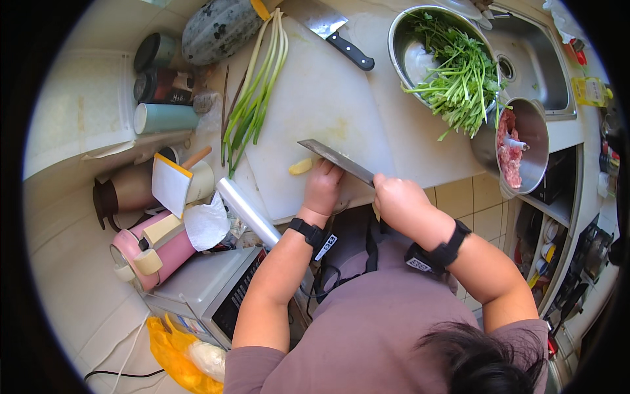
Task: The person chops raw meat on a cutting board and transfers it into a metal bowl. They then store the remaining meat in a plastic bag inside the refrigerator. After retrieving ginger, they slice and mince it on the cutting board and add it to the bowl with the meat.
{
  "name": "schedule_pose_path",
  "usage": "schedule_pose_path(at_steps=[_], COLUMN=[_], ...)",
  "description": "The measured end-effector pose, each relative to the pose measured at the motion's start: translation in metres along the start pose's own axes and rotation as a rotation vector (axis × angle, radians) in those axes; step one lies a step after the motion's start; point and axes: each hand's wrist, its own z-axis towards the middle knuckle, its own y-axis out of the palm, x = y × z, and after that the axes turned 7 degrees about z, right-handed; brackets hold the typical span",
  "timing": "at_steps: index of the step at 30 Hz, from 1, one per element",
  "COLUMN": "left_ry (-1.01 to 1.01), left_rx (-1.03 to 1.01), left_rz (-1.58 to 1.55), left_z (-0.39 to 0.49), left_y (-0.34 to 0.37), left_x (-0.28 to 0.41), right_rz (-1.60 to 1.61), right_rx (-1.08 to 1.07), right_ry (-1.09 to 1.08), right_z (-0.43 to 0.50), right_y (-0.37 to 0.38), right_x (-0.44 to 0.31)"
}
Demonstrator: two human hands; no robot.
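Observation:
My right hand point(401, 199) grips a broad-bladed knife point(337, 160) by its handle, over the near part of a white cutting board point(315, 113). Close against the blade's left side, my left hand point(323, 184) rests with bent fingers; whatever lies under them is hidden. A yellowish peeled piece, perhaps ginger point(300, 167), lies just left of those fingers. Small pale bits point(346, 154) show beside the blade. Green onions point(261, 88) lie along the board's left side. At the far edge is a cleaver point(339, 37) with a black handle.
Leafy greens point(457, 74) fill a steel bowl point(392, 47) at the right, near the sink point(534, 59). A metal pot point(536, 147) holds ground meat point(509, 152). A winter melon point(221, 29) lies at the far left. A film roll point(248, 212), pink kettle point(170, 246) and microwave point(206, 290) stand left.

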Motion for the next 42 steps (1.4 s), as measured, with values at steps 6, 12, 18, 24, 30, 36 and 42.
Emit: schedule_pose_path(at_steps=[6,12,18,24,30,36,42], left_ry=[-0.016,-0.029,-0.048,-0.032,0.003,0.007,-0.005], left_rx=[-0.013,0.027,0.031,0.026,0.040,0.037,0.041], left_rz=[-0.020,-0.022,-0.044,-0.049,-0.044,-0.044,-0.043], left_z=[-0.004,-0.004,-0.005,-0.004,-0.004,-0.004,-0.001], left_y=[0.001,0.004,0.005,0.004,0.005,0.005,0.002], left_x=[-0.001,-0.002,-0.003,-0.004,-0.005,-0.005,-0.002], right_rz=[0.054,0.028,0.066,0.032,0.026,0.084,0.105], right_rx=[0.081,0.018,0.022,-0.024,-0.008,0.072,0.103], right_ry=[-0.016,0.005,0.047,0.063,0.040,-0.026,0.014], right_z=[0.005,0.004,0.008,0.007,0.006,0.005,0.012], right_y=[0.002,-0.008,-0.002,-0.003,-0.004,0.001,0.013], right_x=[-0.001,-0.006,0.000,0.000,-0.003,0.001,0.004])
